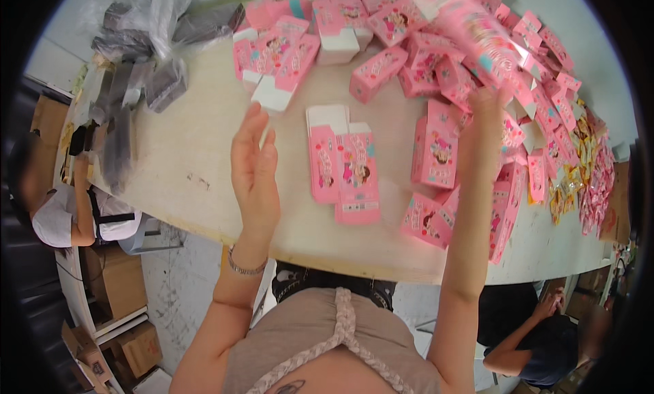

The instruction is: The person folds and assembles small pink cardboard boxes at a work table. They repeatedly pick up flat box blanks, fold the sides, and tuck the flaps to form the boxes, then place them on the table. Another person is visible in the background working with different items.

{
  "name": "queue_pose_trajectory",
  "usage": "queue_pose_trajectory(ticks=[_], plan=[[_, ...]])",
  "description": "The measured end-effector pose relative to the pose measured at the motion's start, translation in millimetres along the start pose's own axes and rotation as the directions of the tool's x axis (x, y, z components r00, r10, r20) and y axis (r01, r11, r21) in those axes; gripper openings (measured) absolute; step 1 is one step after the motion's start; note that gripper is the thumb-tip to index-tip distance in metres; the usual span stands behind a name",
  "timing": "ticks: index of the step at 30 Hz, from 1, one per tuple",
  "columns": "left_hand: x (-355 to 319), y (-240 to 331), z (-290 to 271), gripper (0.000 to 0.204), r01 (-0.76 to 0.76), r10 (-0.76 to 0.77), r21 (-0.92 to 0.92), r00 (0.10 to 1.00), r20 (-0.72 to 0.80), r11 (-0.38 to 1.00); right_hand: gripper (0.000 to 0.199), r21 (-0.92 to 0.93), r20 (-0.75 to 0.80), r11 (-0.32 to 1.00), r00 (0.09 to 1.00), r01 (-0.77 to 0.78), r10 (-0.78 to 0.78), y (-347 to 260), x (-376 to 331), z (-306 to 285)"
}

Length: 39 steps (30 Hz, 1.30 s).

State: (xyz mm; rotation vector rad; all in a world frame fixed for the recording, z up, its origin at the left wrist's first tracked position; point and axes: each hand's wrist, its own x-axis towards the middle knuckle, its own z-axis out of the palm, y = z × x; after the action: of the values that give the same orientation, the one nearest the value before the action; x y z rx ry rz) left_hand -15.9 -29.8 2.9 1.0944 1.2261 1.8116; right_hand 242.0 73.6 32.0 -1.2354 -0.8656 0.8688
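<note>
1. The left hand is empty, fingers extended and thumb apart, just left of the flat pink carton on the table. Approaching its edge with light fingertips should lift it without creasing the panels.
2. The right hand is at the heap of pink boxes, blurred; I cannot tell whether it grips the streaked pink box beyond it. A gentle release onto the heap would best spare the corners.
3. The carton looks like thin, smooth printed card with white flaps (one piece or two overlapping, I cannot say); pressing along the folds should keep its edges crisp.
4. The boxes are sharp-cornered oblongs, unlike the crinkled clear plastic at far left and the shiny wrapped packets at right.
</note>
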Motion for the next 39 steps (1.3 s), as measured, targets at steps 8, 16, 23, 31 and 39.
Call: queue_pose_trajectory(ticks=[8,16,23,31,39], plan=[[-5.3,-55.8,-7.6,0.047,0.109,-0.207,0.400,0.955,0.212,0.910,0.058,-0.846,0.492,0.356,0.837,0.396,0.239,60.2,-90.6,41.5],[3.8,-34.2,14.4,0.046,0.480,-0.468,-0.189,0.877,0.110,0.856,0.048,-0.306,0.815,0.705,0.558,0.640,-0.152,27.4,-105.1,18.9],[2.0,-6.8,22.8,0.057,0.441,-0.397,-0.080,0.862,0.316,0.894,0.068,-0.249,0.717,0.860,0.682,0.445,-0.145,-7.3,-118.7,29.7],[-31.0,10.6,28.6,0.068,0.091,-0.088,0.018,0.875,0.477,0.996,0.051,-0.042,0.556,0.860,0.728,0.508,-0.402,24.1,-118.1,20.0],[-26.4,24.1,20.8,0.067,0.059,-0.275,0.385,0.797,0.538,0.921,0.014,0.283,0.457,0.939,0.888,-0.196,0.048,3.8,-110.4,28.0]])
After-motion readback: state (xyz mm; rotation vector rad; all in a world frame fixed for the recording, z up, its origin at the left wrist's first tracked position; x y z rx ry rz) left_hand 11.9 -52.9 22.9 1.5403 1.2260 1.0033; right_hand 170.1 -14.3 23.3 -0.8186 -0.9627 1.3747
